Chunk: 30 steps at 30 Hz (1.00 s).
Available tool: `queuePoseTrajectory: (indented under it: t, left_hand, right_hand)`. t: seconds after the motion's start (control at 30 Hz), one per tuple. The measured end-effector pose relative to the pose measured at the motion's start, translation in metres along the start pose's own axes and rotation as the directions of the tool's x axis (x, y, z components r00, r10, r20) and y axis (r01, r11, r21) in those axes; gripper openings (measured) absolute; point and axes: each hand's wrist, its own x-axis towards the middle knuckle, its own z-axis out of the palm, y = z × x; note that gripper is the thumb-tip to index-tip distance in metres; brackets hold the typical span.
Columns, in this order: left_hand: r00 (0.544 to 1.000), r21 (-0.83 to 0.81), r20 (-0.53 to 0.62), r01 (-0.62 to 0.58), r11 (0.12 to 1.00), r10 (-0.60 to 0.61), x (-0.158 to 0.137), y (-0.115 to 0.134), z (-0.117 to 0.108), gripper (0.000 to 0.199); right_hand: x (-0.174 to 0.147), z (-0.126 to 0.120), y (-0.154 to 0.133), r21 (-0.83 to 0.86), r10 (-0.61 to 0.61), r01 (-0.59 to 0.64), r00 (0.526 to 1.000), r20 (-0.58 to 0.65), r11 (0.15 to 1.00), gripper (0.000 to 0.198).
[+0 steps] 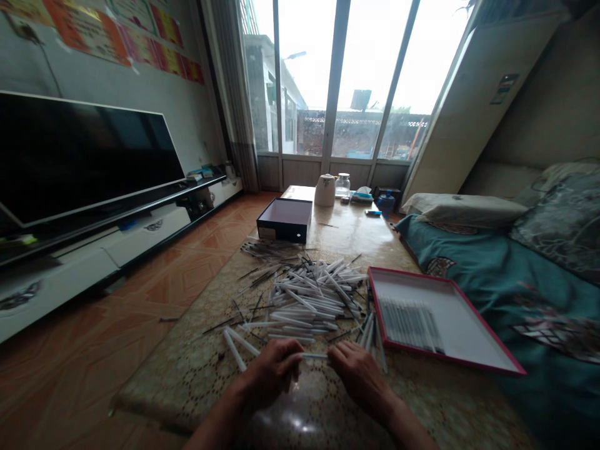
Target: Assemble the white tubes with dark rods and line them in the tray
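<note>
Between my two hands a thin white pen (315, 356) lies level, just above the near part of the table. My left hand (281, 362) is closed on its left end, and my right hand (351, 369) pinches the right end; the fingers hide both tips. Just beyond my hands spreads a heap of white pen barrels (309, 300), with thin dark refills (257, 275) scattered along its left and far sides. To the right, a red-rimmed box lid (473, 325) holds a neat row of pens (412, 325) with dark lower ends.
Behind the heap stands a dark open box (284, 234). Farther back on the patterned table (187, 375) are a white kettle (325, 190), a glass jar (343, 184) and a tissue pack (362, 195). A teal-covered couch (459, 250) borders the right side.
</note>
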Motion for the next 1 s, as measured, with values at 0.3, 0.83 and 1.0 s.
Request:
queuePoseTrajectory:
  t: [0.3,0.83,1.0]
  left_hand:
    - [0.979,0.367,0.086,-0.203,0.908,0.184,0.005,0.0,0.004,0.024]
    - [0.921,0.653,0.196,-0.378,0.656,0.337,0.004,0.021,0.009,0.017]
    - [0.918,0.425,-0.271,-0.155,0.892,0.289,0.009,0.003,0.03,0.033]
  right_hand:
    - [-0.011,0.0,0.004,-0.003,-0.051,0.051,0.999,0.008,0.999,0.013]
    - [-0.005,-0.013,0.014,0.632,0.163,-0.392,0.907,0.389,0.669,0.038]
    - [-0.009,-0.031,0.041,0.507,0.369,-0.445,0.895,0.25,0.738,0.036]
